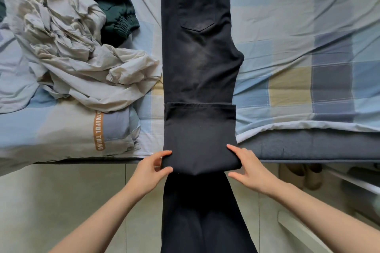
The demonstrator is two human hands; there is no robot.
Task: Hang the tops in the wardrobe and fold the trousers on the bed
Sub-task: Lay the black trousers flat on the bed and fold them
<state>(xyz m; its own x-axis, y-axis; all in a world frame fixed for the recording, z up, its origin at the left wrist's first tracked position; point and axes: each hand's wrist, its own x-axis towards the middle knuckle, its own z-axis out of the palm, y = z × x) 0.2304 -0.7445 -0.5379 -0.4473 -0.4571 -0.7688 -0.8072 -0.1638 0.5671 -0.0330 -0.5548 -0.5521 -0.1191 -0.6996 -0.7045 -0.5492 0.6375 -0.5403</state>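
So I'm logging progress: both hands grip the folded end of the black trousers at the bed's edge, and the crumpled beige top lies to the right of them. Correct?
Not quite. The head view shows the crumpled beige top to the left of the black trousers, not the right. The rest holds: the left hand and right hand grip the folded end at the bed's edge.

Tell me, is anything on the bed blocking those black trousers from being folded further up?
Nothing visible does. The left hand and right hand grip the folded end of the black trousers, which lie along a bare strip of the bed. The crumpled beige top sits beside them, to the left.
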